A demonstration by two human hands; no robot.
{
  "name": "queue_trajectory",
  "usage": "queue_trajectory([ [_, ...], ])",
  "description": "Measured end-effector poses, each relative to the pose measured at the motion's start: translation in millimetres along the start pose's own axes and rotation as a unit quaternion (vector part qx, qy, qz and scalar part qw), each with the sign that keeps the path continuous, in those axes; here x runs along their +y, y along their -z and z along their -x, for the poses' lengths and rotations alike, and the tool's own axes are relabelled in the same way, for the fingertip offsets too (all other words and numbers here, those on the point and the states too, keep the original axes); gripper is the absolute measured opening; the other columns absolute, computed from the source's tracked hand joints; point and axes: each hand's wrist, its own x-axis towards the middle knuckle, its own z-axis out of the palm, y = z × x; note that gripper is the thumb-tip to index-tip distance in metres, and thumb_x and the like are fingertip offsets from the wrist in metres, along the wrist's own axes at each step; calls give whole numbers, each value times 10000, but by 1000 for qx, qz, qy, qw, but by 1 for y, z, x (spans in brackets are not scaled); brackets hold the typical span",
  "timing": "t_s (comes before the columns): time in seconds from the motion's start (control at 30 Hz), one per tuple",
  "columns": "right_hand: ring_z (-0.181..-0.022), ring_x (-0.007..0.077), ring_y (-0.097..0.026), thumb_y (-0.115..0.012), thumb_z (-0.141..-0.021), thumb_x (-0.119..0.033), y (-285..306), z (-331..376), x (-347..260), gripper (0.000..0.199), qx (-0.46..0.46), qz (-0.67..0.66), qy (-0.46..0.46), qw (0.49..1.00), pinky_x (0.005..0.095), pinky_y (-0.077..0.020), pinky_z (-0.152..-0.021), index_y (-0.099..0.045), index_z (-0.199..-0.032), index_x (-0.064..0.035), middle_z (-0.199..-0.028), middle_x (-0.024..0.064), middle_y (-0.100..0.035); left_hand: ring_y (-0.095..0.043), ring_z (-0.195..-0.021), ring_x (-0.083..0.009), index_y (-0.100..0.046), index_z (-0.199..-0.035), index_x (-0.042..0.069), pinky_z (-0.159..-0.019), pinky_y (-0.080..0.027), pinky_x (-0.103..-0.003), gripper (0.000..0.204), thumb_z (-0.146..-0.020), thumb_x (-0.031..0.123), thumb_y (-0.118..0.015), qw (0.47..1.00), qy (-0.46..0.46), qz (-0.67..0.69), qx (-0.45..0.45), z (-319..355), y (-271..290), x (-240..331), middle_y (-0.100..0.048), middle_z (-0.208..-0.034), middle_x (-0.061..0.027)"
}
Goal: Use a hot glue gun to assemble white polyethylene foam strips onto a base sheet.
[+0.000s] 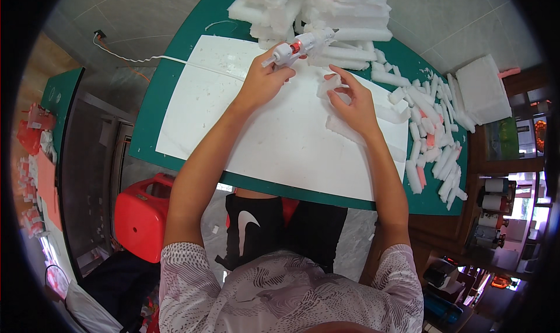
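Observation:
My left hand [256, 87] is wrapped round a white glue gun [286, 54] with red parts, its front end pointing up and to the right. White clumps cling near that end, by the foam stack. Between the thumb and fingers of my right hand [357, 104] is a small white foam block [328, 86], just below and to the right of the glue gun. Both hands are over a white board [274, 146]. Partly under my right forearm, a long white foam strip [349, 130] lies on the board.
A green table [149, 120] carries the board. Stacked foam slabs [350, 21] stand at its far edge, and loose foam pieces [431, 135], some pink, heap at the right. A white cord [151, 59] runs in from the left. A red stool [140, 219] stands at the lower left.

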Motion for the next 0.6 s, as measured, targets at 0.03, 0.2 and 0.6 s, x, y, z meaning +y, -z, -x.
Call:
queue_trajectory([
  [0.03,-981,213,-610,-644,-824,-63,1,0,0,532,0,1,0,1000,318,-522,-887,-549,-1345,-122,-1115,82,-670,-526,-744,-100,-578,-1206,27,-700,-458,-256,417,-790,5,-562,1000,2,0,3,0,-1,1,-655,-1017,-42],
  [0.2,-970,220,-616,-644,-825,-66,0,1,3,538,1,11,14,1000,319,-521,-884,-546,-1351,-121,-1117,92,-670,-528,-744,-101,-580,-1201,25,-694,-453,-256,414,-788,12,-567,1000,-9,8,-4,0,-2,1,-653,-1000,-41],
  [0.6,-947,238,-619,-644,-828,-75,-4,1,3,582,4,38,25,999,322,-515,-871,-515,-1391,-139,-1095,119,-664,-528,-720,-99,-583,-1211,35,-642,-423,-251,431,-780,32,-587,1000,-17,8,7,-4,1,-9,-596,-869,-29],
])
